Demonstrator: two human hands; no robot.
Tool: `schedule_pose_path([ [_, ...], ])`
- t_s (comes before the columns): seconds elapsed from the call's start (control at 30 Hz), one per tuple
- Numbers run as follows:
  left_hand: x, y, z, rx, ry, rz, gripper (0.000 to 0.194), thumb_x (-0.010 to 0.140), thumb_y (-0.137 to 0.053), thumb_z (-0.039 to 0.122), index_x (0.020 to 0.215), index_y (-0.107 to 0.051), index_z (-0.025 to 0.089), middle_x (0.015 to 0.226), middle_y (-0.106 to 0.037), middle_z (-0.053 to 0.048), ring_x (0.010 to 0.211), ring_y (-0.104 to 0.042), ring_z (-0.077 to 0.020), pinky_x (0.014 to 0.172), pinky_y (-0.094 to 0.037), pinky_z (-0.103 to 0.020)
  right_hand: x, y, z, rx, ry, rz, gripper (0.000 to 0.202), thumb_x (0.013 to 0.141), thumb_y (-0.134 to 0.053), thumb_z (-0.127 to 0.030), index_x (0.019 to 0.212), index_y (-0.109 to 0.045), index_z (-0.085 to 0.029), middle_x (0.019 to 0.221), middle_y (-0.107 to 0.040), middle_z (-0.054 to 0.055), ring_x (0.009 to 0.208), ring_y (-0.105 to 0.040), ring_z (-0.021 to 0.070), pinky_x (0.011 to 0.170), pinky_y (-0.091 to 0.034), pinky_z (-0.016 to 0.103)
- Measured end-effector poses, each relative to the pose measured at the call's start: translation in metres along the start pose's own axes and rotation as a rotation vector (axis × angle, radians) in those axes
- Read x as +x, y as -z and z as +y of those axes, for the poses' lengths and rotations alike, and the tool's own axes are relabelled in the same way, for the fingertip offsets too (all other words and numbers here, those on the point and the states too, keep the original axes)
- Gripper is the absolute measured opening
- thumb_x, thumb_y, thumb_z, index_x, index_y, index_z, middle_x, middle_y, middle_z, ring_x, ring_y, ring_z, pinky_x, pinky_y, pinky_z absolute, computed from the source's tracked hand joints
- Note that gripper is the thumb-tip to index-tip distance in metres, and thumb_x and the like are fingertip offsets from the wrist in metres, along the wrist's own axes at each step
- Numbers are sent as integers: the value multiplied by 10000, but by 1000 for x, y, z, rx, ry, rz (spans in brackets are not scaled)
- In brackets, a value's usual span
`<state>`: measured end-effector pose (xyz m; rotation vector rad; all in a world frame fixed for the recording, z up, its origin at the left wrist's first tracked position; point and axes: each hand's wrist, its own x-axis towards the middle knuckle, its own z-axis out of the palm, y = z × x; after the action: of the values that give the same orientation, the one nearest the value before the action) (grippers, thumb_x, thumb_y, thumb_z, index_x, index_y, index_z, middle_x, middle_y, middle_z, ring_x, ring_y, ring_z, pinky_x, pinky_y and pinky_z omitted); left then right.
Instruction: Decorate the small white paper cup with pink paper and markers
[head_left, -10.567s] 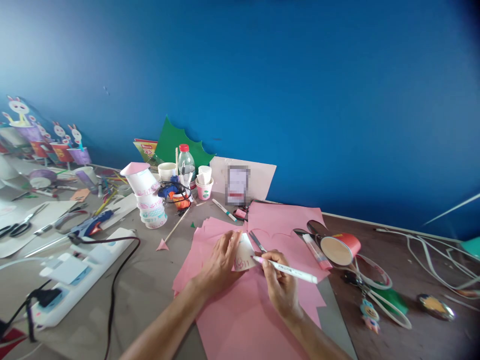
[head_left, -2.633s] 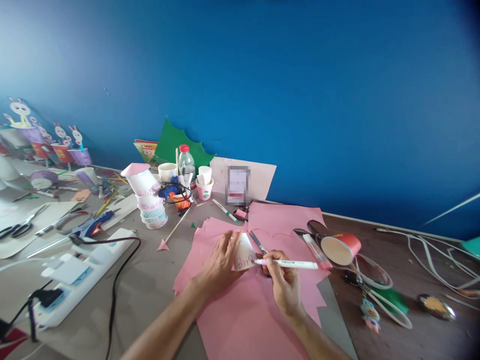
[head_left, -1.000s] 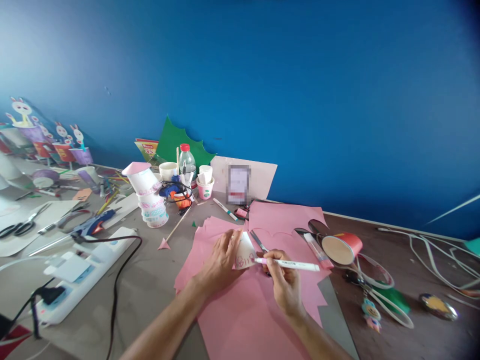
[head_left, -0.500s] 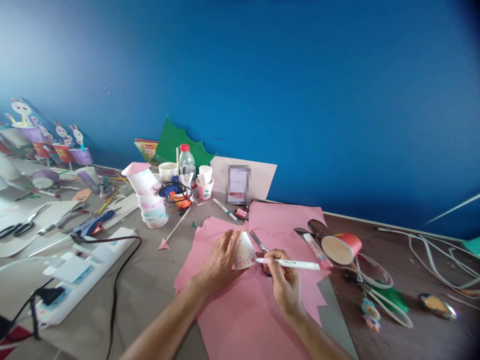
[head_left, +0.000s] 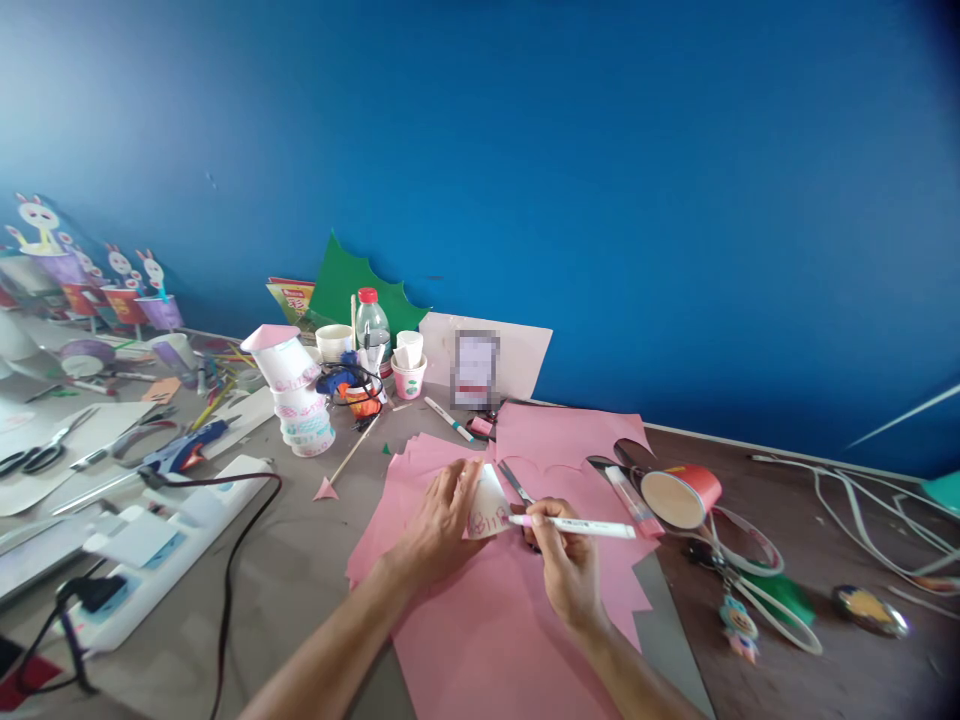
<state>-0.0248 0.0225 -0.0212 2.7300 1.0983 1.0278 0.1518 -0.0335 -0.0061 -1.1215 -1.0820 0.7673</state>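
My left hand is closed around a white paper cup that lies tilted over the pink paper. Pink line drawings run along the cup's rim. In my right hand is a white marker, gripped like a pen, its pink tip at the cup's right side. Partly behind the cup and my right hand lies a pair of scissors. Pink paper sheets spread under both hands.
To the left rises a stack of decorated cups with a pink cone top. A white power strip with a dark cable lies nearer. A bottle stands by the blue wall. On the right lie a red cup and white cords.
My hands stay nearly in place, with the marker tip shifted very slightly at the cup. At the far left, a flat pale object has come into view beside the power strip.
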Motion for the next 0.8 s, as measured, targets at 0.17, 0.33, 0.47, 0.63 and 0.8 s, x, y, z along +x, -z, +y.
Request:
schedule_pose_path([
  [0.17,-1,-2,-1,7,-17,18,903,882,-629,310,1554,-48,147,1374,-493,-255,1292,-499,-398,994,-501,-562,1,0,1,-23,3,-6,379,895,-592,-537,722,-604,-200,577,-472,-33,513,-397,117,481,-348,240],
  [0.33,0,-1,0,0,-8,13,905,876,-637,306,1549,-52,158,1370,-492,-251,1288,-503,-395,997,-498,-564,1,1,0,-48,4,-11,376,892,-598,-528,714,-602,-197,591,-486,-26,538,-428,128,504,-374,248],
  [0.47,0,-1,0,8,-7,17,921,863,-652,298,1546,-50,162,1369,-491,-251,1295,-497,-399,1000,-496,-566,0,0,-1,-29,-3,-15,387,893,-594,-537,705,-589,-199,580,-467,-36,523,-406,120,492,-361,241],
  [0.63,1,0,1,9,-13,19,922,851,-661,277,1543,-68,136,1353,-501,-256,1271,-511,-399,986,-507,-561,0,-1,-1,-11,8,-9,375,889,-601,-541,730,-607,-201,579,-483,-36,512,-403,117,486,-358,238],
  [0.8,2,2,2,9,-10,11,915,863,-654,291,1545,-60,152,1354,-499,-250,1263,-517,-389,983,-511,-552,-1,1,1,-12,-10,-18,387,885,-604,-548,715,-602,-200,588,-503,-26,529,-426,126,502,-373,245],
])
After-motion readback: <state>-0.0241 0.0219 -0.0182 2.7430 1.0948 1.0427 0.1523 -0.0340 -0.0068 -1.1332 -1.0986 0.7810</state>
